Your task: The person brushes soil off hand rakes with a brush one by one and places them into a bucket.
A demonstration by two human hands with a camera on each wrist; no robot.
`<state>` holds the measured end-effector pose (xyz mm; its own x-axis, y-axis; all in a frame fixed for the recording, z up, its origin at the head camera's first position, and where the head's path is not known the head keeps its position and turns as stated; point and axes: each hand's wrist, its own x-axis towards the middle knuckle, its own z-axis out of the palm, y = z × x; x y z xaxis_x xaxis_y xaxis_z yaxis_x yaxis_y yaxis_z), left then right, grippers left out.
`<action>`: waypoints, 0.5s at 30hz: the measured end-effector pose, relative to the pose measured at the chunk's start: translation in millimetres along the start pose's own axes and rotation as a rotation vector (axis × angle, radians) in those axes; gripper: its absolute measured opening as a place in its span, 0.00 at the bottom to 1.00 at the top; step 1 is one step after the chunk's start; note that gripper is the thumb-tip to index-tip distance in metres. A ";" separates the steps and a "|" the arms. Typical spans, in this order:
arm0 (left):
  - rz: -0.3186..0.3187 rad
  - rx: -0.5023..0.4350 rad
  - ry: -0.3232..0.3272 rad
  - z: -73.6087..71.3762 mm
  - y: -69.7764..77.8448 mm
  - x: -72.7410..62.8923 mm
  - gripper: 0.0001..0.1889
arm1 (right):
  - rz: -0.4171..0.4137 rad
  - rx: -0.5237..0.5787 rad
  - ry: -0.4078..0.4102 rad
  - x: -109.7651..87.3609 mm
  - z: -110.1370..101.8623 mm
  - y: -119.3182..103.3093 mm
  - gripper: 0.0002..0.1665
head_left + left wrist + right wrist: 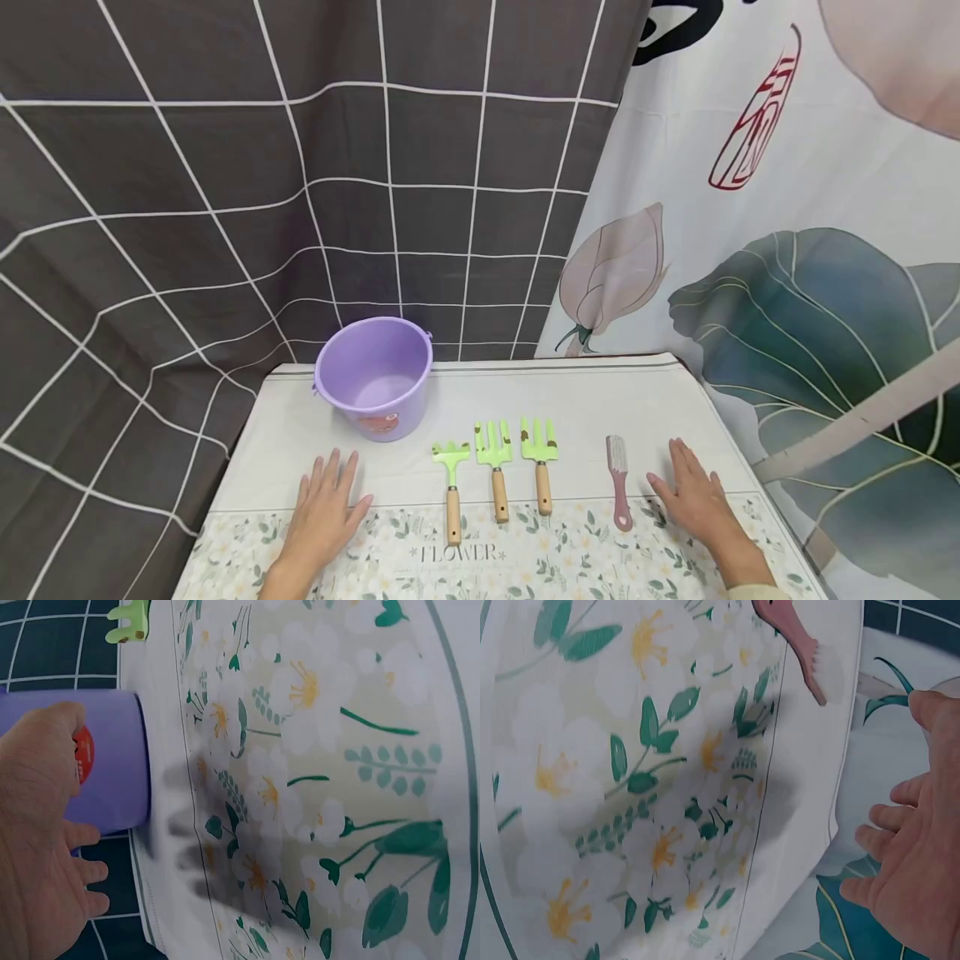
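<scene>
My left hand is held over the left of the table with its fingers spread, holding nothing. The purple bucket stands just beyond it. My right hand is over the right side, also holding nothing, with its thumb out to the side. Nearest to it lies a pink brush with pale bristles. Between the hands lie a small green garden rake and two green garden forks, a middle one and a right one, all with wooden handles. In the wrist views both hands cast shadows on the cloth.
The table has a white cover with a flowered front part. A dark grid curtain hangs behind and at left, a painted white curtain at right. A pale pole slants beside the right edge.
</scene>
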<state>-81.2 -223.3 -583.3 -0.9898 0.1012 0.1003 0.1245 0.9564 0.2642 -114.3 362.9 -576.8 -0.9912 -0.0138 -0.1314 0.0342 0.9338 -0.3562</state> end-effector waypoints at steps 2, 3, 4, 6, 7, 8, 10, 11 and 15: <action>0.003 -0.007 0.007 0.5 2.3 0.9 0.37 | 0.002 0.006 -0.003 0.4 0.5 -2.1 0.56; 0.007 -0.016 0.014 0.7 3.5 1.3 0.37 | 0.002 0.010 -0.001 0.5 0.8 -3.4 0.56; 0.011 -0.023 0.019 0.8 5.0 1.8 0.37 | 0.000 0.012 0.003 0.5 1.1 -4.5 0.56; 0.021 -0.035 0.029 1.1 7.9 2.4 0.36 | 0.000 0.018 0.012 0.5 2.0 -7.1 0.55; 0.025 -0.040 0.031 1.4 9.3 2.7 0.36 | -0.002 0.024 0.019 0.5 2.5 -8.5 0.55; 0.029 -0.042 0.032 1.6 10.8 3.0 0.36 | -0.005 0.030 0.025 0.5 3.1 -9.5 0.54; 0.033 -0.045 0.031 2.6 13.1 3.5 0.36 | -0.008 0.042 0.032 0.7 4.7 -11.2 0.53; 0.035 -0.044 0.030 3.2 14.0 3.7 0.36 | -0.009 0.044 0.032 0.8 5.3 -12.0 0.53; 0.044 -0.045 0.026 6.0 16.2 4.4 0.36 | 0.014 0.041 0.008 1.0 9.0 -14.2 0.52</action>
<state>-84.0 -205.8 -584.3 -0.9813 0.1348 0.1373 0.1711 0.9379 0.3018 -114.6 346.5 -580.1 -0.9916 0.0019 -0.1296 0.0530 0.9186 -0.3916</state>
